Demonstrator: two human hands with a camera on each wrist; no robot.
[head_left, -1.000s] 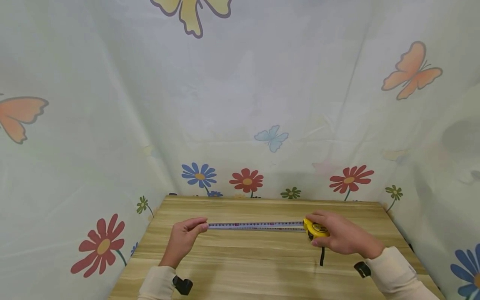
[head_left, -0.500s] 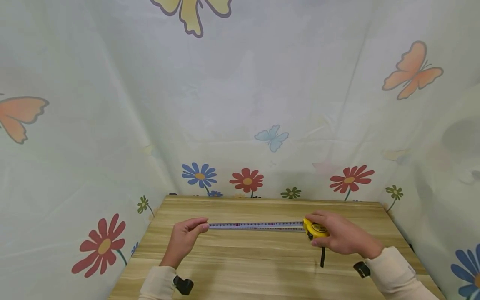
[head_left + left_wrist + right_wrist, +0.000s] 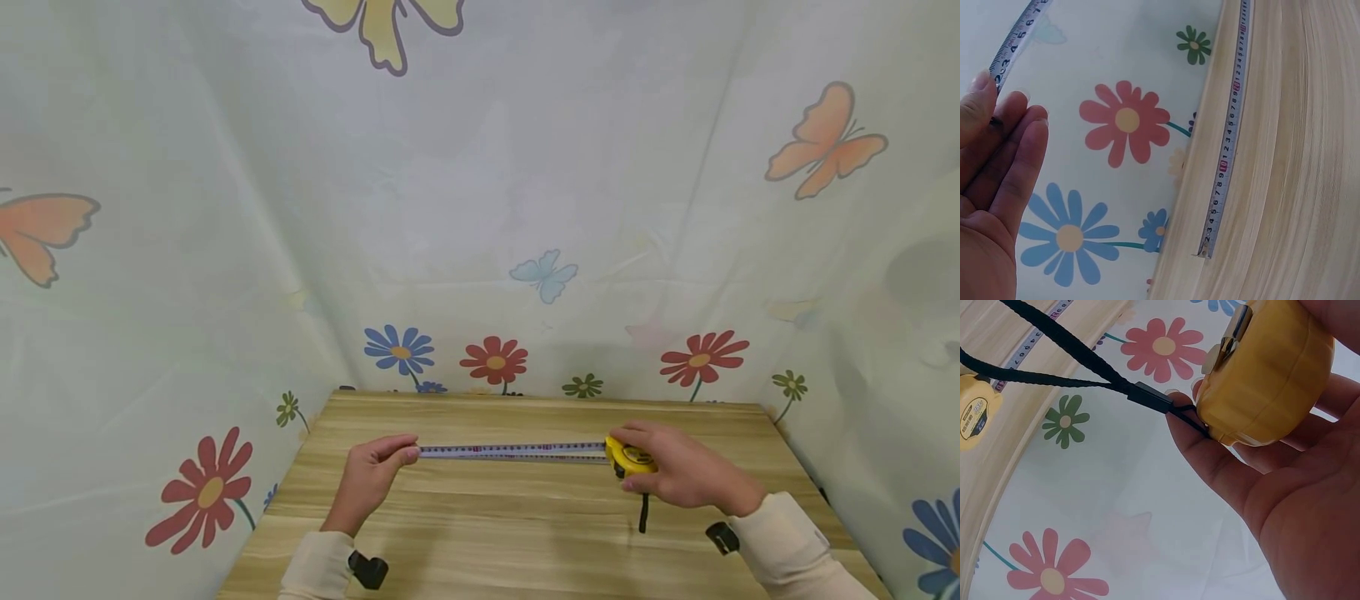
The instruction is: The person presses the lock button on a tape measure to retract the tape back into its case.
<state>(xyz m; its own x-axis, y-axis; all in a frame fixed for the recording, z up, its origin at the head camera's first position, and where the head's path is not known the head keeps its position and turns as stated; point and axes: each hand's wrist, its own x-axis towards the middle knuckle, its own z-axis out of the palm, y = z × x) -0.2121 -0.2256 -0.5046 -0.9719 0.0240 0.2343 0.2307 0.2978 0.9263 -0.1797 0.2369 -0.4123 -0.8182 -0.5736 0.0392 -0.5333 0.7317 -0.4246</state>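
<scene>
A yellow tape measure [image 3: 622,461] is in my right hand [image 3: 684,471], its case gripped between thumb and fingers. From it a white blade [image 3: 517,448] runs left, and my left hand [image 3: 366,483] pinches the blade's end between thumb and fingertips. In the left wrist view the left hand [image 3: 991,181] appears with the other fingers extended. Below lies a second tape blade [image 3: 1229,131] on the table, its hook end showing. A second yellow tape measure case [image 3: 974,415] appears in the right wrist view; my right hand hides it from the head camera. A black strap [image 3: 1150,397] hangs from the held case.
Beneath both hands is a wood-grain table [image 3: 495,525]. Pale cloth walls [image 3: 465,208] printed with flowers and butterflies stand close behind it and along both sides. Black wrist cameras are strapped at both cuffs.
</scene>
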